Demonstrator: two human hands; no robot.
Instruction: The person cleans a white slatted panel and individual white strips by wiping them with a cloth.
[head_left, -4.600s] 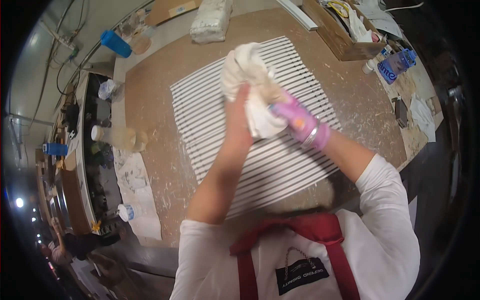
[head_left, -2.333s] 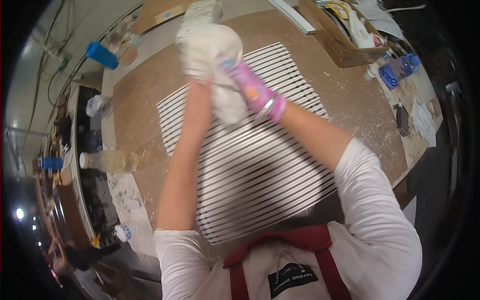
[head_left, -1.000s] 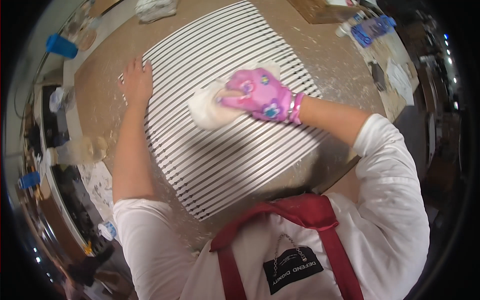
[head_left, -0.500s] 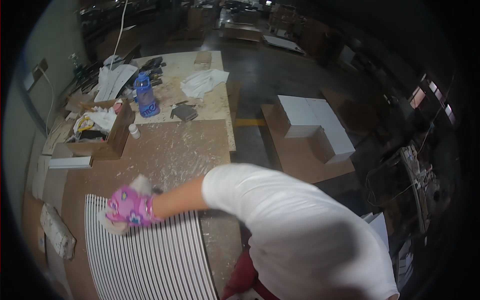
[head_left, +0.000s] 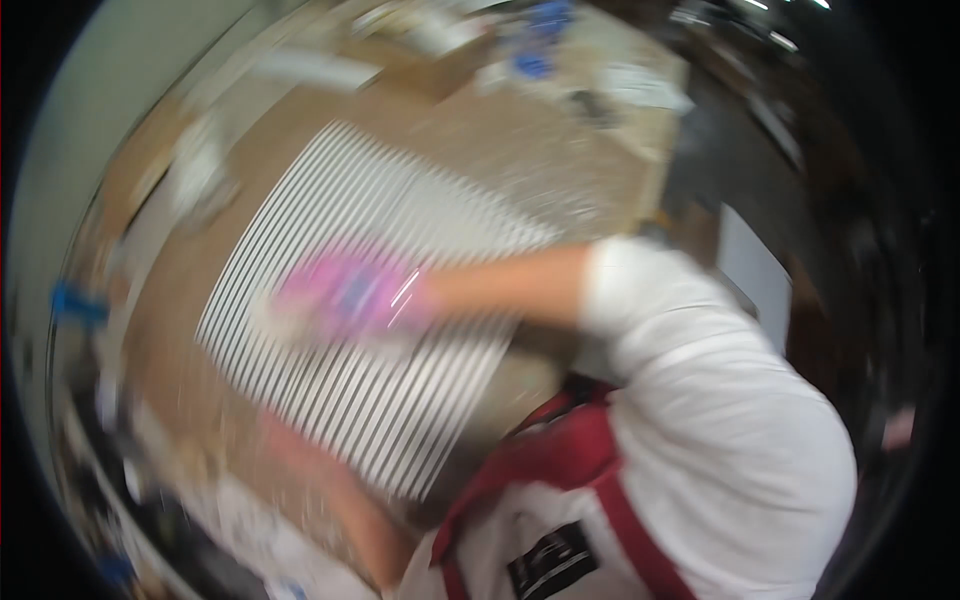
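My right hand (head_left: 352, 297), in a pink glove, is bent over a pale cloth (head_left: 275, 318) and has hold of it; blur hides the separate fingers. The cloth rests on a row of white strips (head_left: 385, 420), laid side by side with dark lines between them, in the middle of the brown bench (head_left: 170, 345). My left hand (head_left: 285, 440) is bare and just beside the strips, on the side toward the bench's left edge; it is too smeared for me to tell how open it is or whether it holds anything. My 2 hands are apart. A white bundle (head_left: 203, 165) lies by the bench's far edge. A brown box (head_left: 430, 75) and a blue bottle (head_left: 535, 62) stand toward the far right corner, the bottle nearer the right edge.
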